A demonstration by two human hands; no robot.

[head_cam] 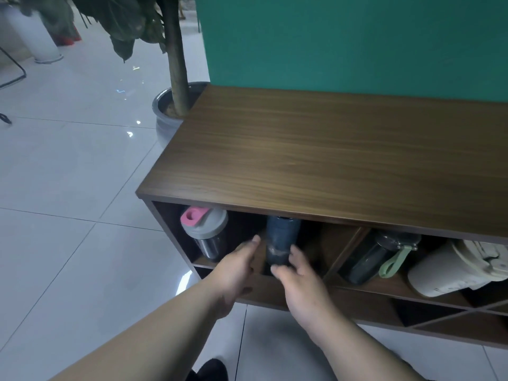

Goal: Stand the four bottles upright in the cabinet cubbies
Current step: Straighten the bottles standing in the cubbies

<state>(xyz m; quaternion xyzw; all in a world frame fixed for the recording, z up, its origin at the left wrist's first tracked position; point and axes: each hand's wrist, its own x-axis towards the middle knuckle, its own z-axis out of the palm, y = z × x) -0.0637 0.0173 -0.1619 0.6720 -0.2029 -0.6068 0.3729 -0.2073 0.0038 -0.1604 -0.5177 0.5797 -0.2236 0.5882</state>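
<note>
Both hands are loose around the dark blue bottle [283,240], standing upright in the cabinet [316,149] cubby: left hand [236,270] open beside it, right hand [299,279] fingertips at its base. Can't tell if they're touching it. Pink-lidded bottle [204,232] stands left of them.

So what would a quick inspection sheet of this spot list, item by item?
Surface: wooden cabinet, top bare.
Job's things: shaker with pink flap and dark blue bottle upright in left cubby; dark bottle with green loop leaning, white jug tipped, right cubby.
Clutter: nothing seen.
Hands: left hand open beside blue bottle; right hand open at its base.
Cables: nothing seen.
Surroundings: potted plant, green wall, tiled floor.
</note>
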